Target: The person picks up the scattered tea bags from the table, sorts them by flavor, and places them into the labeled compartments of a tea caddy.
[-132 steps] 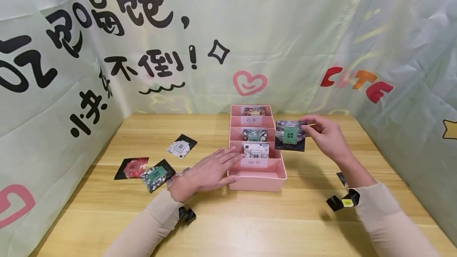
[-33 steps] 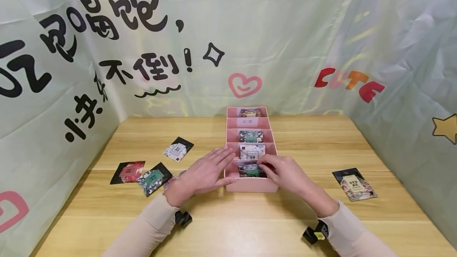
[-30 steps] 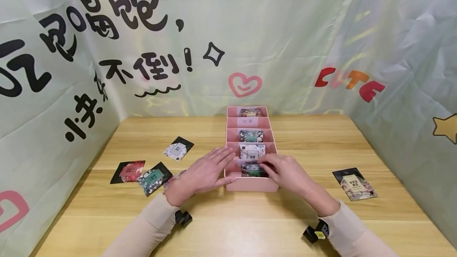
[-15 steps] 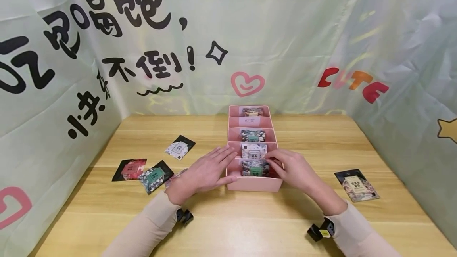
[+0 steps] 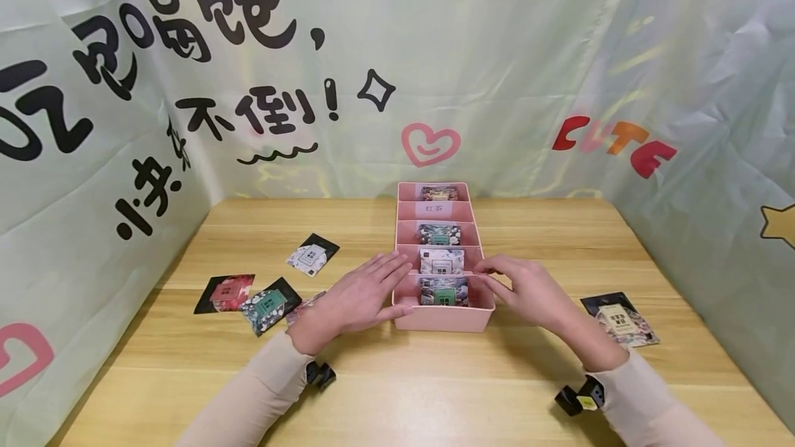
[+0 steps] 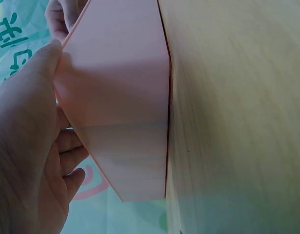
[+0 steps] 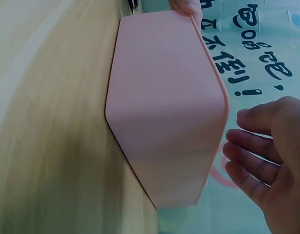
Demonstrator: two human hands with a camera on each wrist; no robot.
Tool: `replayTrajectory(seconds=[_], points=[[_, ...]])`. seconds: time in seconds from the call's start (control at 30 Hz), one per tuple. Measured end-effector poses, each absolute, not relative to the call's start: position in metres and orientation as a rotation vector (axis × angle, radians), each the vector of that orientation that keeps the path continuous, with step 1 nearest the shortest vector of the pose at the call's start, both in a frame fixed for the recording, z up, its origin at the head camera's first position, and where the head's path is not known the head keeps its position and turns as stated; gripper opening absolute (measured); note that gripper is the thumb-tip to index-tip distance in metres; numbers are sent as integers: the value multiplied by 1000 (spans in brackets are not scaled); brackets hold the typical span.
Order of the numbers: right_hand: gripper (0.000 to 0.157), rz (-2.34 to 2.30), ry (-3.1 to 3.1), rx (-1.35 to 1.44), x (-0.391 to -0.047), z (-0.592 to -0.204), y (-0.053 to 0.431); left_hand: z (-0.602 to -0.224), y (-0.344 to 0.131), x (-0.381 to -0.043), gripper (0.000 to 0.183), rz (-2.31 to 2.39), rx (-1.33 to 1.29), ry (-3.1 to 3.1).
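A pink divided box (image 5: 442, 321) stands on the table, with tea sachets in several of its compartments. In the front one a tea sachet with a green label (image 5: 444, 293) leans against the divider, and behind it is a white floral sachet (image 5: 442, 261). My left hand (image 5: 357, 295) rests at the box's left rim, fingers extended; the left wrist view shows the thumb (image 6: 50, 53) on the rim. Beside the right rim is my right hand (image 5: 531, 292), holding nothing. Its fingers (image 7: 254, 146) are loosely bent and apart from the box wall in the right wrist view.
Left of the box lie a white-and-black sachet (image 5: 313, 254), a red one (image 5: 226, 292) and a green-labelled one (image 5: 270, 305). Another sachet (image 5: 302, 309) is partly hidden behind my left hand. A cream-labelled sachet (image 5: 620, 319) lies right. Printed cloth (image 5: 497, 54) encloses the table.
My right hand has brought the green-labelled sachet from beside the box into the front compartment, let it go, and drawn back to the right. The left hand has stayed at the rim.
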State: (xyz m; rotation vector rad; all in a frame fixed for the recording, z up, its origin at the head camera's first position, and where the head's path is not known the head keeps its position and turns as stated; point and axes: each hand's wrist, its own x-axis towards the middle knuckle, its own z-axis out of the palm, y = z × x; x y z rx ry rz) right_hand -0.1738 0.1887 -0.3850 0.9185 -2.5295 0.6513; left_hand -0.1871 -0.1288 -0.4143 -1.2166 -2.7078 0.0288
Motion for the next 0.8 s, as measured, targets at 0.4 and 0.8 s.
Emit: replayTrajectory(seconds=[0.4,0.8], points=[[26,556,-2698,925,-173,-371,213,-414,-129,-188,85,46,-1212,-2706],[36,549,-2781,893,-169,-366,234,-414,-129,-187,80,21,-1235,-2695]])
